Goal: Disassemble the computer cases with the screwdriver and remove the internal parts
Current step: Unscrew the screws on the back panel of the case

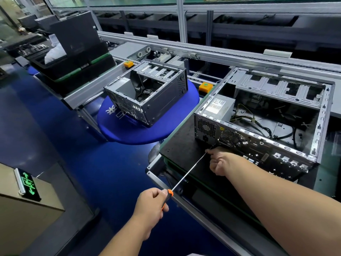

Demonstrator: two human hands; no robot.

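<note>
Bright, sharp (edges fisheye-bent)

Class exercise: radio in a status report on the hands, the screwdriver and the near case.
Left hand grips screwdriver handle; right hand steadies shaft near tip. Tip at rear panel of near case, power supply still inside. Nothing blocking.

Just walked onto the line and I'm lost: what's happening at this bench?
A person is taking apart an open computer case on the black mat. The left hand grips a long screwdriver by its orange handle; the right hand steadies its tip at the case's rear panel. The power supply and cables remain inside.
</note>
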